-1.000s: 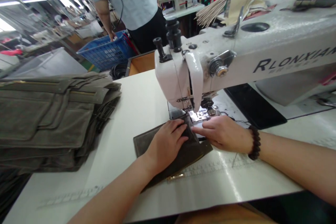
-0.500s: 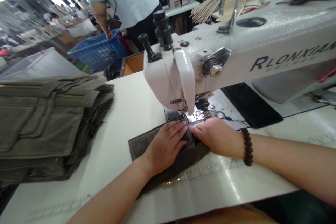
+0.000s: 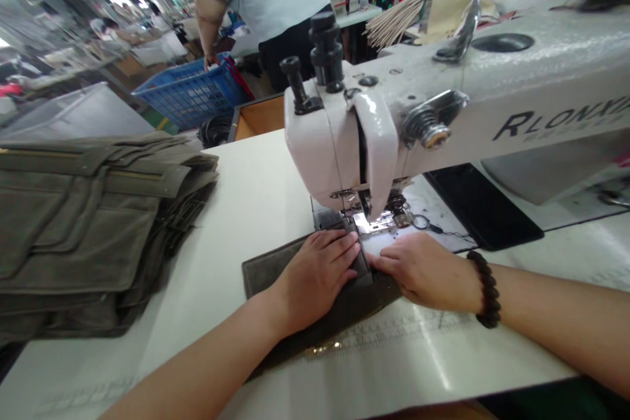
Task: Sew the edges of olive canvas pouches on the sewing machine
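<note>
With the left hand (image 3: pixel 315 279) and right hand (image 3: pixel 423 272) spread flat, pressing the olive canvas panel (image 3: pixel 275 272) just short of the presser foot (image 3: pixel 378 224), a slip could carry a finger under the needle (image 3: pixel 365 205).

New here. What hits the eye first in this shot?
A large white industrial sewing machine dominates the right side, its arm reaching across the frame. Below its head, the left hand and right hand press a dark olive fabric panel onto the white table. On the left sits a tall stack of olive-grey canvas pieces, and a blue plastic basket stands behind.
</note>
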The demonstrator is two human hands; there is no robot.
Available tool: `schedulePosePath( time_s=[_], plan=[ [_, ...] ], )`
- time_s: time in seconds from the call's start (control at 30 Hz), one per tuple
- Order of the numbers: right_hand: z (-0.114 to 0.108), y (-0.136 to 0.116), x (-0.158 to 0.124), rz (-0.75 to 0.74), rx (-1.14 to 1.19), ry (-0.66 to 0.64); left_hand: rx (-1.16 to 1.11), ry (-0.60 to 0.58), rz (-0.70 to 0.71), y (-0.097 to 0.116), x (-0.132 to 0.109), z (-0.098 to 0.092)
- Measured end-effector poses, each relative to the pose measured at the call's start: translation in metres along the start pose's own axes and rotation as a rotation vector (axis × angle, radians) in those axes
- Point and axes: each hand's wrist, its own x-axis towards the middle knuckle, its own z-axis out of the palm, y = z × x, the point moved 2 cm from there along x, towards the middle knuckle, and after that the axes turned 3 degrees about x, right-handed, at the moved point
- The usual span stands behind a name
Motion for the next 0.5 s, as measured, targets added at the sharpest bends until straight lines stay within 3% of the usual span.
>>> schedulePosePath(
  time_s=[0.2, 0.3, 0.4, 0.5],
  plan=[
    [-0.002, -0.001, 0.001, 0.047, -0.015, 0.011, 0.025, -0.029, 0.065, -0.005, 0.006, -0.005],
    [-0.014, 0.004, -0.003, -0.022, 0.067, -0.03, 0.019, -0.032, 0.062, 0.002, 0.003, -0.012],
    [-0.032, 0.009, -0.013, -0.125, 0.205, -0.168, -0.024, -0.048, -0.029, 0.017, -0.006, -0.019],
    [-0.042, 0.009, -0.018, -0.135, 0.145, -0.105, -0.003, -0.095, -0.133, 0.033, -0.017, -0.022]
  ],
)
